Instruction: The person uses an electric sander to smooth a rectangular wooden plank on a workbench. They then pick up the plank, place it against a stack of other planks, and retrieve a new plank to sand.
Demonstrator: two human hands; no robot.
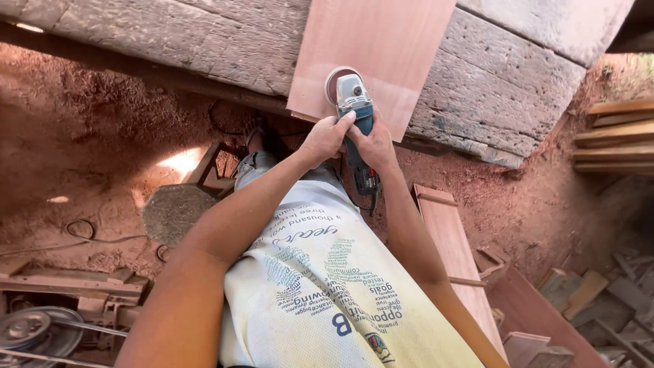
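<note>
A blue and grey angle grinder [355,112] with a round sanding disc rests on a smooth reddish wooden board [381,48]. The board lies on a rough, weathered workbench [490,82]. My left hand [325,138] grips the grinder's body near its head, thumb up along the blue casing. My right hand [373,144] wraps the handle just behind it. The disc touches the board's near left corner. A black cord hangs from the tool's rear.
Red sawdust covers the ground [88,129]. Planks lean at lower right [453,252] and stack at the right edge [616,133]. A belt pulley and metal frame [30,327] sit at lower left. A round stool [174,211] stands beside my leg.
</note>
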